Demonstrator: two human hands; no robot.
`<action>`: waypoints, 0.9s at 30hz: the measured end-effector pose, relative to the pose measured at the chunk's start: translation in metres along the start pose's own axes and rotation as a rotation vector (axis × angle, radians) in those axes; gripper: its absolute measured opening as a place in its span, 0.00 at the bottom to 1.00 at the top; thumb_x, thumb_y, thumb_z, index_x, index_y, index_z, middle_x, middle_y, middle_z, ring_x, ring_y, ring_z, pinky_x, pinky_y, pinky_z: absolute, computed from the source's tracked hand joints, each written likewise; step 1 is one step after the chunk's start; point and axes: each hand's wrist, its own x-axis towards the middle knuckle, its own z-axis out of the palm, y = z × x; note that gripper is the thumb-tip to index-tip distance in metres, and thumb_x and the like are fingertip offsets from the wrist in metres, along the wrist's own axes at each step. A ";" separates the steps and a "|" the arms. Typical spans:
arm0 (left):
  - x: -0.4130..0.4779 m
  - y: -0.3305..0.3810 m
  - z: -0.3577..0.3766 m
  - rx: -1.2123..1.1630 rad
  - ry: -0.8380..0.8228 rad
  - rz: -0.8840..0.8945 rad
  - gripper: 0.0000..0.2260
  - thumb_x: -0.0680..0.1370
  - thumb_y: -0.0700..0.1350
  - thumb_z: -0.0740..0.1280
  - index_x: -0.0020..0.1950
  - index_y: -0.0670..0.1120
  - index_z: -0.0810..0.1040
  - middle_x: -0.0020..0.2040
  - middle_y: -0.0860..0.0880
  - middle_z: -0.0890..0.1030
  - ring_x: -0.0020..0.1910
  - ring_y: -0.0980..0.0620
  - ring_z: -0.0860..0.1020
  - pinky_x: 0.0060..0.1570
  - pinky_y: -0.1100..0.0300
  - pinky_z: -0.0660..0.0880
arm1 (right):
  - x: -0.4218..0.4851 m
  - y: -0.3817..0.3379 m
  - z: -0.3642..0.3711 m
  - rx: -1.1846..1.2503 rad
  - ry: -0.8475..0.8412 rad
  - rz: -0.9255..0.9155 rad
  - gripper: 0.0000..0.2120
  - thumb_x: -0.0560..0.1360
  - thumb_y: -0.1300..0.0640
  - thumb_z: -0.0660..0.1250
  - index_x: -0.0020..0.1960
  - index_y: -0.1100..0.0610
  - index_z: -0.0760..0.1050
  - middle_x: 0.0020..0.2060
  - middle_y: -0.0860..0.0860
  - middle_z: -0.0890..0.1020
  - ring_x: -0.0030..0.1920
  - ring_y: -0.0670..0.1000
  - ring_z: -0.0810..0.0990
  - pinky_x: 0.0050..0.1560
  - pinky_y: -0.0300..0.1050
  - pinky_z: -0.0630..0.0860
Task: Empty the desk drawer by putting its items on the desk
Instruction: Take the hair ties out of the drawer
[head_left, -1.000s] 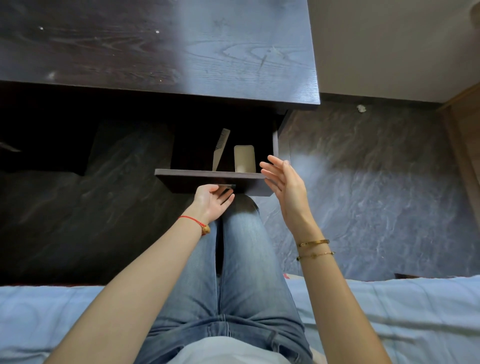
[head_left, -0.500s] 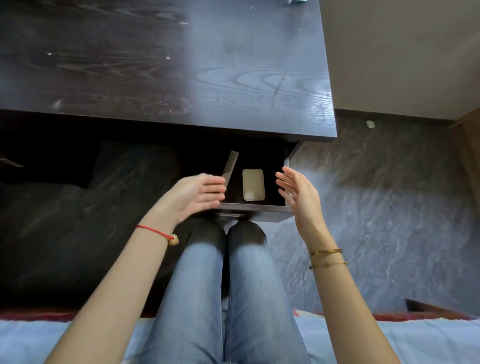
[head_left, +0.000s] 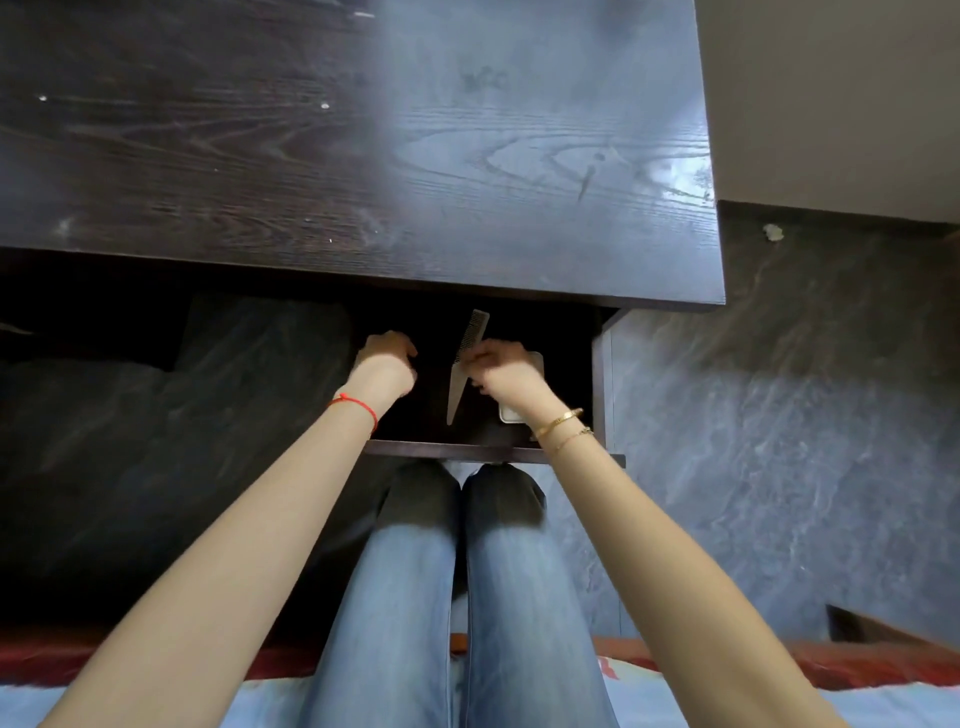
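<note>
The dark wooden desk (head_left: 363, 156) fills the top of the head view. Below its front edge the drawer (head_left: 457, 451) stands pulled out over my knees. A long beige comb (head_left: 456, 395) lies slanted in the drawer, teeth end toward the desk. My right hand (head_left: 506, 376) pinches the comb at its middle. Under that wrist a flat beige rounded case (head_left: 511, 414) shows only a corner. My left hand (head_left: 387, 364) reaches into the drawer's dark left part with fingers curled down; what they touch is hidden.
My legs in blue jeans (head_left: 457, 571) sit right under the drawer front. Grey stone floor (head_left: 779, 415) lies to the right, with a small white scrap (head_left: 773, 232) near the beige wall. A light blue bed edge (head_left: 883, 701) runs along the bottom.
Both hands have moved forward from the drawer's front into the drawer. The right hand has closed its fingers on the comb. The view has leaned closer over the desk.
</note>
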 end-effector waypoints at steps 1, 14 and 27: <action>-0.001 0.001 0.002 0.052 0.005 -0.001 0.22 0.76 0.36 0.66 0.70 0.47 0.76 0.70 0.40 0.74 0.67 0.39 0.76 0.64 0.52 0.75 | 0.006 -0.003 0.009 -0.071 -0.025 -0.013 0.14 0.75 0.59 0.67 0.60 0.60 0.80 0.58 0.57 0.83 0.51 0.52 0.80 0.56 0.46 0.77; 0.000 -0.006 0.028 0.250 0.002 -0.069 0.16 0.80 0.34 0.61 0.68 0.36 0.73 0.67 0.37 0.76 0.65 0.37 0.77 0.58 0.52 0.76 | 0.046 0.009 0.066 -0.617 -0.034 -0.102 0.12 0.75 0.61 0.65 0.57 0.63 0.80 0.50 0.60 0.84 0.51 0.61 0.84 0.45 0.48 0.78; 0.001 -0.011 0.025 0.066 -0.011 -0.046 0.18 0.81 0.38 0.60 0.72 0.40 0.72 0.68 0.38 0.76 0.65 0.38 0.77 0.58 0.53 0.76 | 0.050 0.006 0.075 -0.622 0.037 -0.007 0.14 0.79 0.56 0.62 0.58 0.62 0.79 0.54 0.60 0.83 0.55 0.61 0.82 0.50 0.50 0.78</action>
